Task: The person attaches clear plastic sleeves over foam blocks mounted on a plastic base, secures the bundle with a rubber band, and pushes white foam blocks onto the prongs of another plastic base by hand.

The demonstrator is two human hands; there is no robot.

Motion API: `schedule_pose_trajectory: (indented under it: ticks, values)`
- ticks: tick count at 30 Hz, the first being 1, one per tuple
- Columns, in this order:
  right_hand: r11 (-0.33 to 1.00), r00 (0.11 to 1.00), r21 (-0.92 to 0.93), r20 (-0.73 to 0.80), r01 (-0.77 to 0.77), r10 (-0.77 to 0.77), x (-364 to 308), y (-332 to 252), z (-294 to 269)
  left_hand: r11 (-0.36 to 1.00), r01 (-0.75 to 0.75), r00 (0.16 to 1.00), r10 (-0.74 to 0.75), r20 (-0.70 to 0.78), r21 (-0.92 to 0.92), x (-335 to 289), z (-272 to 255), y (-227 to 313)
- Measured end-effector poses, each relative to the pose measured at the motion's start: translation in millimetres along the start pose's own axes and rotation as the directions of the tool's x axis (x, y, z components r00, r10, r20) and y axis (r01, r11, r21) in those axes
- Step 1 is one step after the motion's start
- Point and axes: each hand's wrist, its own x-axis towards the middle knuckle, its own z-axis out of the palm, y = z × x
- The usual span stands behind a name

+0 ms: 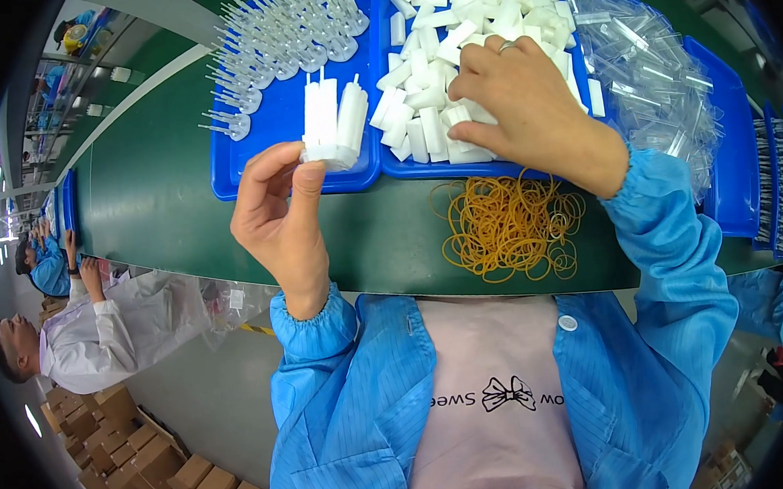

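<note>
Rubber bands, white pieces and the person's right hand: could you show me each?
Rubber bands (505,227): head view, middle of the heap.
White pieces (446,44): head view, the pile's middle.
Right hand (528,102): head view, its back.

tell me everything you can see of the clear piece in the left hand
The clear, plastic-looking piece has a rounded base and thin prongs pointing toward the picture's top. White, foam-like blocks sleeve the prongs, tips showing. The left hand pinches it between thumb and fingers, seen against a blue tray.
</note>
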Motion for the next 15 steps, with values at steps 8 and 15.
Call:
schedule_pose_trajectory:
  ticks: [8, 15]
  values:
    - [0.993, 0.997, 0.110, 0.068, -0.049, 0.042, -4, 4, 3, 0.989, -0.114, 0.993, 0.112, 0.023, 0.096, -3, 10, 2]
    - [0.328, 0.918, 0.910, 0.118, -0.252, 0.378, 4, 17, -17, 0.764, -0.610, 0.771, 0.513, 0.378, 0.208, -16, 31, 19]
